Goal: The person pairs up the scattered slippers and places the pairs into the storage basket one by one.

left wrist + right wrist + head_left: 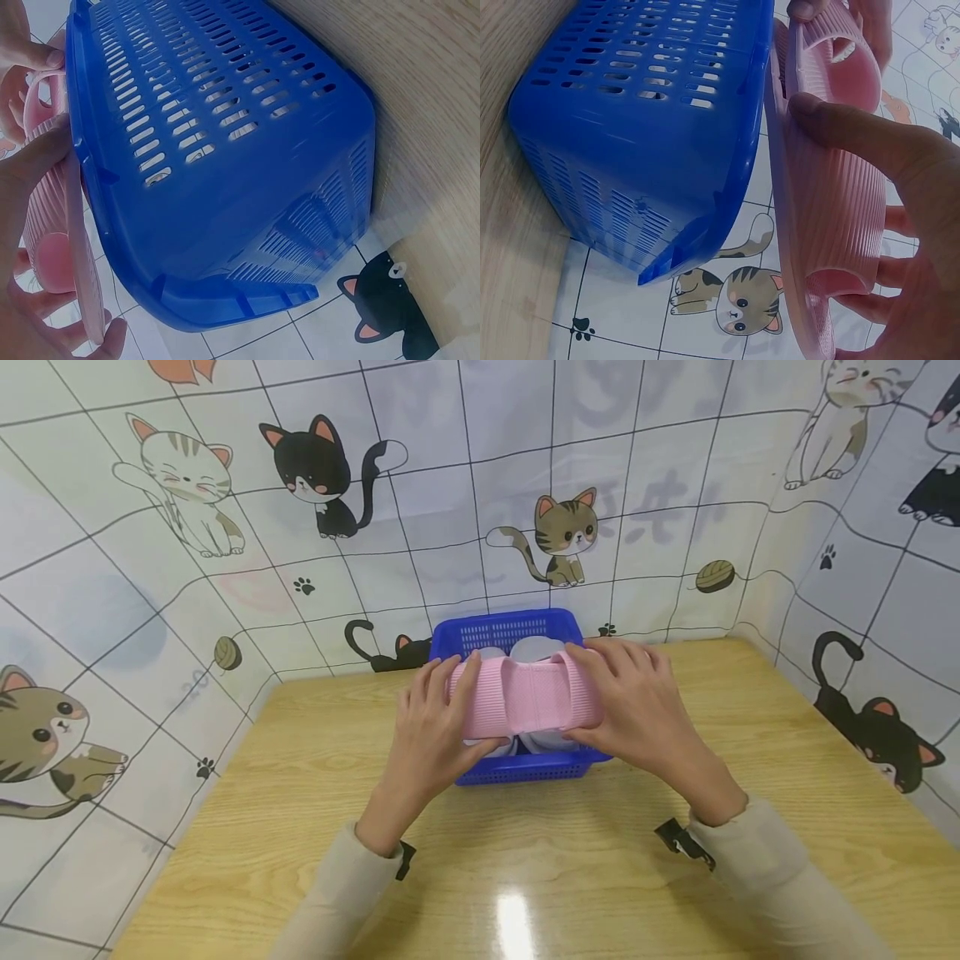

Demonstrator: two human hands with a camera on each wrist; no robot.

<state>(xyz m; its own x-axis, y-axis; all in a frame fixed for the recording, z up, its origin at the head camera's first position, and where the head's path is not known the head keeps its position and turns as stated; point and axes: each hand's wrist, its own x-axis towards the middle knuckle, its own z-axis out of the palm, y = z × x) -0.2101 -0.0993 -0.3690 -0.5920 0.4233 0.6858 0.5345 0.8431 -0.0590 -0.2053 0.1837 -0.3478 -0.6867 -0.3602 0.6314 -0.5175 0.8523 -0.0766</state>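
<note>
A pair of pink slippers [537, 697] with ribbed straps lies sideways across the top of a blue basket [517, 772], one strap toward each end. My left hand [431, 735] grips the left end, its thumb at the near edge and fingers over the far side. At the right end, my right hand [641, 710] holds the ribbed strap in the same way. From the right wrist, the pink slipper [836, 187] shows close over the basket rim, its sole facing the basket. Light grey rounded things [536, 649] sit inside the basket, partly hidden under the slippers.
The basket stands on a wood-grain table [337, 727], near the back wall. A white cloth [450, 535] printed with cats and grid lines covers the walls behind and at both sides. Dark straps [684, 843] show at both cuffs.
</note>
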